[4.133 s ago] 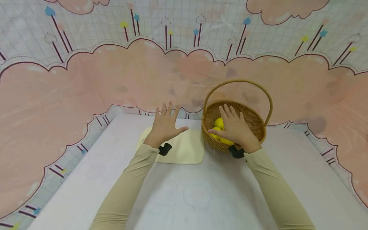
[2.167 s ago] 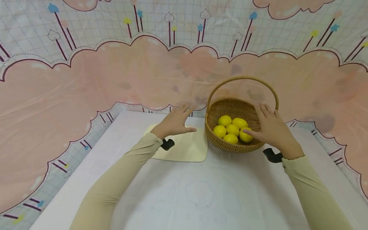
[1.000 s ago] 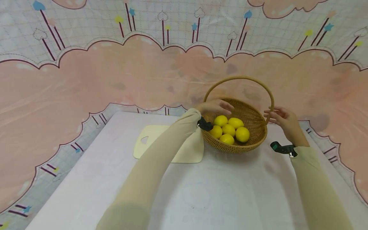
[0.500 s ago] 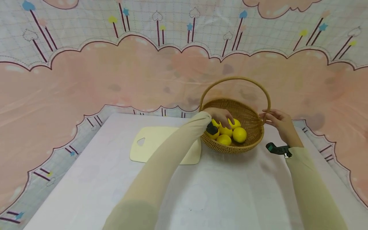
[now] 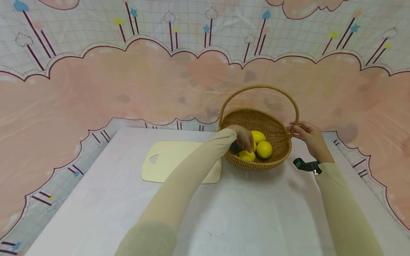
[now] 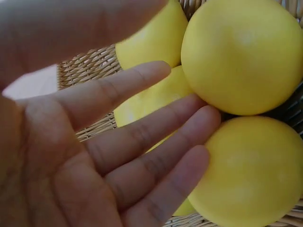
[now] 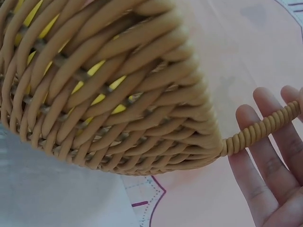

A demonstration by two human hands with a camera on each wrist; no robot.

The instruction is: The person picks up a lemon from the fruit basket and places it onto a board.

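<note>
Left hand [image 5: 245,138] inside round woven wicker basket [image 5: 278,156] on table [image 5: 224,213], relaxed fingers [image 6: 156,142] against yellow lemons [image 6: 241,52], apparently not yet gripping. Right hand [image 5: 305,133] flat-fingered, bracing basket handle [image 7: 262,127]. Best: curl round single top lemon, keep basket steady.

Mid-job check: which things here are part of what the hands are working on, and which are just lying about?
In use:
- left hand, fingers down among the lemons
- right hand, fingers against the handle of the wicker basket

Lying about:
- cream cutting board, flat on the table beside the basket, untouched
</note>
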